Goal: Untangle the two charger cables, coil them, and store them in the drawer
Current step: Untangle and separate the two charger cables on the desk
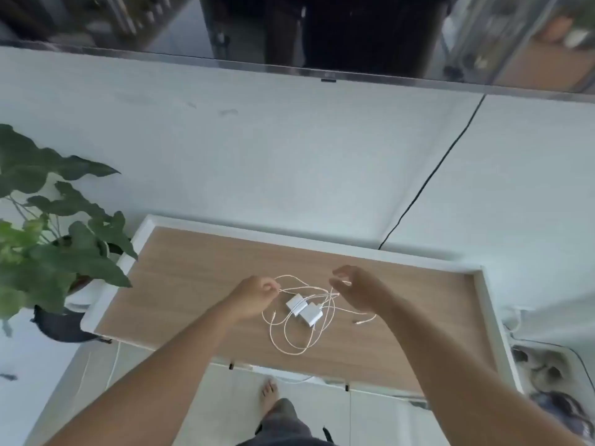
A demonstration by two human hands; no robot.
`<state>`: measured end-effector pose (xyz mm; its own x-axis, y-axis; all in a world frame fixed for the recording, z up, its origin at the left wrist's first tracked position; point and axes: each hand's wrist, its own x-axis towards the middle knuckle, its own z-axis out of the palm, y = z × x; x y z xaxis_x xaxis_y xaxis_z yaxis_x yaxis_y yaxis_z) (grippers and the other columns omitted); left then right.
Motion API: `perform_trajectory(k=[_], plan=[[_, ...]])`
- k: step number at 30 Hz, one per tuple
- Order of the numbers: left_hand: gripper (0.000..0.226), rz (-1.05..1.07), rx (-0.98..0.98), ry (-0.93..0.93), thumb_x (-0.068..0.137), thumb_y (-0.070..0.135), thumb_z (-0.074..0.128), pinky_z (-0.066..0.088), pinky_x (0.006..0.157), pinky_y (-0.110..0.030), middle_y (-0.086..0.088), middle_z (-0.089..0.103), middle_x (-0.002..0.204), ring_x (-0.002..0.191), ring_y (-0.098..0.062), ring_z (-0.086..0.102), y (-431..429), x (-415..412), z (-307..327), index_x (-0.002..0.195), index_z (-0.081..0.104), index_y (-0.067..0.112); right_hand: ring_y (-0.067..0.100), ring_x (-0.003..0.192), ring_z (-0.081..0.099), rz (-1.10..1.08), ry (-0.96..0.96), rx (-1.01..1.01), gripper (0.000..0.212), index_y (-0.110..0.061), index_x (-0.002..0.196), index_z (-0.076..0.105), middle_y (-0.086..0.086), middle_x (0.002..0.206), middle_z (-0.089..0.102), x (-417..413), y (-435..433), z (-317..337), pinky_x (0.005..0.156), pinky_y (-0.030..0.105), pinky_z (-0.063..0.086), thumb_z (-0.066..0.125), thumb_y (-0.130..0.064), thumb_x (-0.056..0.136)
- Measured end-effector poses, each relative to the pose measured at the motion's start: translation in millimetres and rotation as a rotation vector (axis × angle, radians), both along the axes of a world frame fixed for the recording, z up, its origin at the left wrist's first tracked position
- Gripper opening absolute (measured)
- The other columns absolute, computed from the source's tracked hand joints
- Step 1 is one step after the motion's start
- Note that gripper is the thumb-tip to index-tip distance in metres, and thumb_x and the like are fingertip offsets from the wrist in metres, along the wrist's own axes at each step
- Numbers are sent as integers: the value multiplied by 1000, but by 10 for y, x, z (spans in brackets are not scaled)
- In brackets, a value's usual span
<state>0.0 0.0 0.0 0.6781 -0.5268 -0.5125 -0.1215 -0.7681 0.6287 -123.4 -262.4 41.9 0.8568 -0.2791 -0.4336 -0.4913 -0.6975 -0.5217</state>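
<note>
Two white charger cables (pixel 289 336) lie tangled in loose loops on the wooden cabinet top (pixel 199 284). Their two white plug adapters (pixel 304 310) sit side by side in the middle of the tangle. One connector end (pixel 358 322) rests on the wood to the right. My left hand (pixel 256 292) pinches a strand at the tangle's left upper side. My right hand (pixel 357 286) hovers over the upper right of the tangle with its fingers curled around a strand near the thumb. The drawer fronts below the cabinet top are closed.
A leafy potted plant (pixel 54 239) stands left of the cabinet. A black cable (pixel 431 178) runs down the white wall from the television (pixel 322 33) above. A power strip and grey cloth (pixel 547 381) lie on the floor at right. My bare foot (pixel 269 394) is below.
</note>
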Motion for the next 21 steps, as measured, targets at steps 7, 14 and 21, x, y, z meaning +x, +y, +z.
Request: perform_trajectory(k=[7, 14, 21], plan=[[33, 34, 9, 111, 104, 24, 53, 56, 98, -30, 6, 79, 127, 120, -16, 73, -68, -14, -854, 122, 80, 27, 23, 131, 67, -77, 143, 79, 32, -32, 137, 74, -4, 139, 73, 163, 399, -642, 97, 30, 47, 54, -34, 111], [26, 72, -69, 33, 105, 13, 56, 55, 95, -33, 1, 77, 124, 113, -22, 73, -295, -85, -1303, 121, 76, 17, 24, 146, 55, -209, 163, 71, 36, -24, 142, 70, 2, 152, 62, 142, 456, -1164, 123, 34, 39, 56, -19, 110], [16, 126, -172, -88, 101, 13, 62, 53, 80, -33, 15, 72, 92, 85, -15, 68, -534, -227, -1371, 105, 74, 21, 30, 147, 45, -115, 272, -37, 49, -24, 154, 56, 2, 154, 52, 86, 561, -1556, 121, 44, 40, 62, -37, 107]])
